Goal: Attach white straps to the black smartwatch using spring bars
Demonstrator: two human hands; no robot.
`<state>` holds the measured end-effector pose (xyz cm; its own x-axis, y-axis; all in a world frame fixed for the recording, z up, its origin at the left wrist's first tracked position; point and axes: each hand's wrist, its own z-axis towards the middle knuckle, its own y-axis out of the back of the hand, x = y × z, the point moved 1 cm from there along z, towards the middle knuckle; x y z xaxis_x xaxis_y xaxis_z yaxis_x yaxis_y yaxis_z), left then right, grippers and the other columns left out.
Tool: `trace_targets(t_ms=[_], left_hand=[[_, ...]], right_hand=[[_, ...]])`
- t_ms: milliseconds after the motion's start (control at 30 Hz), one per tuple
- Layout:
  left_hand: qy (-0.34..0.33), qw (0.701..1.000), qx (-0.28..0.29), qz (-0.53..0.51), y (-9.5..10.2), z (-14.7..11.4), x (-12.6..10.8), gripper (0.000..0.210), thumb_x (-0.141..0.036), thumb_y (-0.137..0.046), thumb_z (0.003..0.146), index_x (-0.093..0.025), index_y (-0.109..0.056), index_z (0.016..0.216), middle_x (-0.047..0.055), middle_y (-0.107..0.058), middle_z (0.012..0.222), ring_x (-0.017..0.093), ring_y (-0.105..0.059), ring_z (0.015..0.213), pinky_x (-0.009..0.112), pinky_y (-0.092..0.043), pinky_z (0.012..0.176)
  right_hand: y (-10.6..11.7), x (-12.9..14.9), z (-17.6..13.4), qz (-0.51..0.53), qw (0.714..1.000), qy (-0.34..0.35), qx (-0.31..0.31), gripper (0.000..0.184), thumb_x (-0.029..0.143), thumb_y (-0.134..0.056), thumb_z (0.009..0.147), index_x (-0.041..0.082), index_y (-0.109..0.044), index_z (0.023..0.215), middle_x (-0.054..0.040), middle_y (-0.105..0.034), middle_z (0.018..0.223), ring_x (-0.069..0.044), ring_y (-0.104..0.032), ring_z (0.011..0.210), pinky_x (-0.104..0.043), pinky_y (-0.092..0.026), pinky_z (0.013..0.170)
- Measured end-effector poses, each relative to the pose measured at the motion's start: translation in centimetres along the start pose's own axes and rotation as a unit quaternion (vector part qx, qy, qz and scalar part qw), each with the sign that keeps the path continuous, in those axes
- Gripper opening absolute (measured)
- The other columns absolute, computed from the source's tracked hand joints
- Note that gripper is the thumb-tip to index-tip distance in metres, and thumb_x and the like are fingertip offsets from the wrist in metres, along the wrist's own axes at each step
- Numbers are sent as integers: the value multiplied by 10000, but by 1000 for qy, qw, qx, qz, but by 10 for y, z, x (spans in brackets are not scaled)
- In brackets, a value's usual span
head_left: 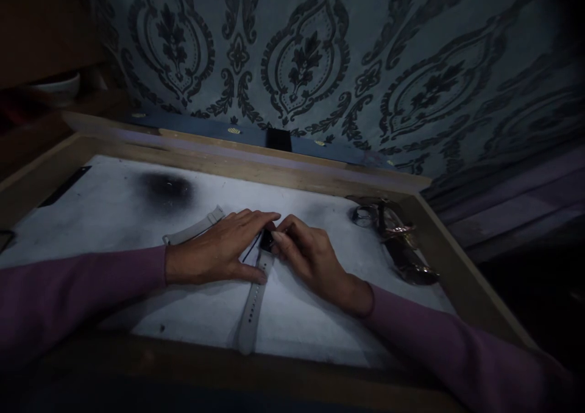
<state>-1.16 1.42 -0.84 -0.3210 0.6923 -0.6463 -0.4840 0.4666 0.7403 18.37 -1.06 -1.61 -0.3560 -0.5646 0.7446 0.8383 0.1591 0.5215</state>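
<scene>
A smartwatch (267, 240) with a dark square face lies on the white drawer bottom, its grey strap (250, 315) running toward me. My left hand (223, 248) lies over it with fingers stretched out; the thumb rests on the strap just below the case, and the fingertips reach past the case's far end. My right hand (311, 251) is closed in a pinch at the right edge of the watch case, its thumb against it. A thin dark stick-like piece (251, 249) shows between my left thumb and forefinger. Another grey strap piece (194, 227) lies beyond my left hand.
Wooden walls (219, 157) surround the shallow drawer. Sunglasses (397, 236) and what looks like a small coil (363, 216) lie at its right side. A dark flat strip (64, 187) lies far left. Behind stands a patterned wall (247, 96); a white bowl (57, 90) sits on a shelf at upper left.
</scene>
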Motion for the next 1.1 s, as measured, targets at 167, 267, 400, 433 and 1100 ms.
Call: trace_targets(t_ms=[167,267,400,433,1100], left_hand=[[1,1000,3,1,1,0,-1,926,-352,-811,801,-278,-239,1526,152,-471,1464,331,-460,1331,534,-387,1098],[-5,1000,-3,3,0,0,0,936,-356,-823,788,-265,-249,1522,157,-483,1450,332,-474,1311,526,-401,1085],[-1,1000,-2,2,-1,0,1,918,-370,-811,799,-281,-253,1522,147,-486,1449,334,-474,1312,525,-406,1078],[0,1000,0,2,-1,0,1,915,-378,-807,801,-284,-252,1522,146,-484,1452,335,-473,1314,528,-403,1079],[0,1000,-2,2,0,-1,0,902,-344,-812,802,-259,-264,1513,151,-499,1418,315,-490,1284,502,-409,1064]], right_hand=[[-1,-5,1,45,998,-46,0,162,282,-491,1003,221,-493,853,39,-610,627,-99,-536,486,-234,-432,487],[-1,-5,1,48,998,-49,0,170,295,-491,1001,222,-493,848,38,-610,624,-98,-536,482,-233,-434,480],[-1,-4,1,49,998,-49,2,168,287,-489,1002,218,-494,850,36,-610,624,-96,-534,482,-230,-432,480],[-1,-4,2,48,998,-49,2,165,284,-488,1003,217,-494,852,36,-612,625,-96,-535,484,-229,-433,482],[1,-4,2,50,998,-37,8,145,265,-488,1001,219,-485,864,44,-603,626,-92,-527,477,-227,-434,479]])
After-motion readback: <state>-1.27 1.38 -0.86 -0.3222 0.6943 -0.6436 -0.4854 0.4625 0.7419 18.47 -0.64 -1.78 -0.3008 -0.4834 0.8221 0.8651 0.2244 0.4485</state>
